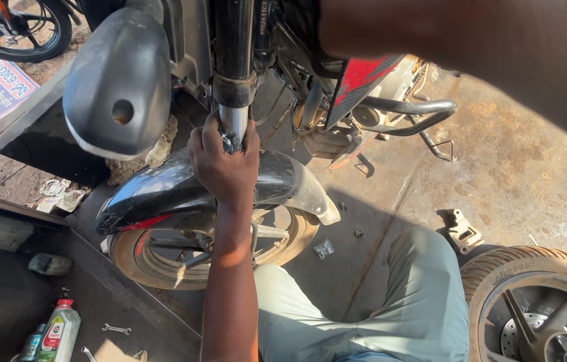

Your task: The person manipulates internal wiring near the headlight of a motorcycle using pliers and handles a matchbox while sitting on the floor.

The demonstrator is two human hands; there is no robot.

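Note:
My left hand (223, 164) is closed around the chrome tube of a motorcycle's front fork (233, 40), just below its black sleeve. A dark rag (232, 142) is pressed between the fingers and the tube. Right under the hand lies the black front mudguard (163, 191) over the front wheel (143, 258). My right forearm (471, 47) crosses the top right, blurred and close to the camera. Its hand is hidden behind the bike's upper parts.
A grey rounded cowl (119, 74) hangs left of the fork, and a metal crash guard (410, 107) juts out to the right. A loose wheel (531, 302) lies at bottom right beside my trouser leg (397, 295). An oil bottle (59, 335) and a spanner (116, 328) lie at bottom left.

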